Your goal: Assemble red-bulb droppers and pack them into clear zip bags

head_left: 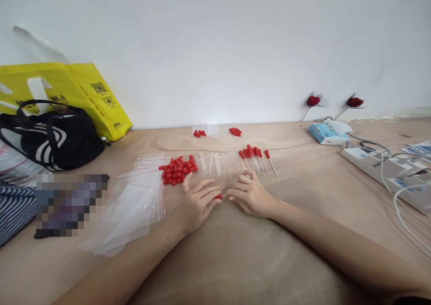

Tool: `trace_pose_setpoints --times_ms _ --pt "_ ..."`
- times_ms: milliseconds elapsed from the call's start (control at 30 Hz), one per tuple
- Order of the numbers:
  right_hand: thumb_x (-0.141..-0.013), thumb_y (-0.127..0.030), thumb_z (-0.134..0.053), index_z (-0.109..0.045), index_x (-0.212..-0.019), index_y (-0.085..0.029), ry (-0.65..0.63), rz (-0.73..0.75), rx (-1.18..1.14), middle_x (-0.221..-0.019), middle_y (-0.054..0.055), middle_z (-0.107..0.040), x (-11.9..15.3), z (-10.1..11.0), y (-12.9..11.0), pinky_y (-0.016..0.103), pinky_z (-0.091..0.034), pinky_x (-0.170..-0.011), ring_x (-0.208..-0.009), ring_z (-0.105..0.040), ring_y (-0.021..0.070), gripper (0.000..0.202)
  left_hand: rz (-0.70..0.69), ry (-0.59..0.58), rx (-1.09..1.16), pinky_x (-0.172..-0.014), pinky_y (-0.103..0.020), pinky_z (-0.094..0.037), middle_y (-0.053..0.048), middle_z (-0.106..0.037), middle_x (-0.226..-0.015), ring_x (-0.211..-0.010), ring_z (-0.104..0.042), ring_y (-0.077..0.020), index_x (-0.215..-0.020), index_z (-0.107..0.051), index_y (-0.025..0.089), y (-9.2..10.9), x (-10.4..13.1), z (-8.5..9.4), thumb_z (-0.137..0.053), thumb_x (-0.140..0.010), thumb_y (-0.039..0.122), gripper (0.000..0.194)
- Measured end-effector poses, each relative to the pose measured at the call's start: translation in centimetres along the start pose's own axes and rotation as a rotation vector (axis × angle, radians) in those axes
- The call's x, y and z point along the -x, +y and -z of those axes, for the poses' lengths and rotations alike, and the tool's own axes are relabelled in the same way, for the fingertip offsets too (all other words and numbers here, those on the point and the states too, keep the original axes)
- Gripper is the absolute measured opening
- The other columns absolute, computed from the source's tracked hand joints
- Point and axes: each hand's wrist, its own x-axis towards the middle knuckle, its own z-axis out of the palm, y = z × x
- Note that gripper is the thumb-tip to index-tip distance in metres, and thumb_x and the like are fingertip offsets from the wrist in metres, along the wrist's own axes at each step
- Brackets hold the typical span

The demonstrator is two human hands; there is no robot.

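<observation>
Between the fingertips of my left hand point(198, 202) is a red rubber cap point(218, 196), lying sideways. My right hand point(248, 194) pinches the thin clear tube point(225, 196) that meets the cap's right end. A pile of red caps point(177, 170) lies just beyond my left hand. Clear tubes point(218, 165) are laid side by side beyond both hands. Several tubes with red caps on them point(252, 154) rest beyond my right hand, and one capped tube point(271, 162) lies a little apart at their right.
Clear zip bags point(134, 201) spread left of the caps. Small filled bags point(215, 130) lie near the wall. A black bag point(67, 136) and yellow bag point(111, 103) stand back left. Tissues point(326, 134), a power strip point(387, 174) and cables are at right.
</observation>
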Motion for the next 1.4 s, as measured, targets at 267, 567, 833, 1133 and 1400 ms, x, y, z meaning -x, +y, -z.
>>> trace_pose_setpoints --times_ms 267,567,833,1133,1400 --pt "-0.084 -0.028 -0.045 -0.063 -0.084 -0.024 0.012 -0.001 0.076 -0.069 -0.001 -0.062 0.8 0.0 0.6 0.04 -0.017 -0.09 -0.075 -0.047 0.0129 0.018 -0.051 0.01 -0.054 -0.101 -0.056 0.002 -0.001 -0.066 -0.101 -0.103 -0.055 -0.0218 -0.086 -0.063 0.024 -0.5 0.2 -0.1 -0.046 -0.085 0.019 0.018" --pt "-0.082 -0.023 -0.045 -0.063 -0.075 -0.02 0.04 -0.14 0.175 -0.067 0.002 -0.06 0.6 0.9 1.4 0.037 -0.021 -0.08 -0.071 -0.045 0.0143 0.02 0.091 0.044 -0.077 -0.102 -0.051 -0.01 -0.007 -0.059 -0.114 -0.111 -0.048 -0.023 -0.111 -0.052 0.022 -1.0 0.4 -0.4 -0.048 -0.083 0.024 0.028" --pt "-0.08 -0.026 -0.041 -0.06 -0.056 -0.019 0.098 -0.691 0.365 -0.056 0.005 -0.06 -0.7 -0.2 5.9 0.036 -0.023 -0.067 -0.066 -0.048 0.0196 0.031 0.148 -0.034 -0.068 -0.097 -0.05 -0.024 -0.01 -0.053 -0.115 -0.109 -0.045 -0.0249 -0.107 -0.053 0.02 -1.2 0.2 -0.9 -0.051 -0.079 0.025 0.028" --pt "-0.079 -0.031 -0.04 -0.061 -0.067 -0.017 -0.074 -0.802 0.403 -0.076 0.008 -0.065 -1.9 -0.4 5.5 0.038 -0.023 -0.076 -0.08 -0.051 0.0218 0.028 0.181 -0.087 -0.058 -0.095 -0.052 -0.024 -0.008 -0.054 -0.111 -0.106 -0.047 -0.0243 -0.092 -0.06 0.022 -1.0 0.1 -0.7 -0.051 -0.078 0.024 0.016" --pt "-0.08 -0.034 -0.037 -0.062 -0.07 -0.018 -0.221 -0.807 0.436 -0.077 0.011 -0.063 -2.0 0.5 4.7 0.041 -0.022 -0.079 -0.088 -0.05 0.0257 0.031 0.197 -0.101 -0.049 -0.094 -0.052 -0.023 -0.007 -0.055 -0.109 -0.105 -0.047 -0.0246 -0.088 -0.061 0.022 -1.0 0.0 -0.6 -0.052 -0.078 0.025 0.014"
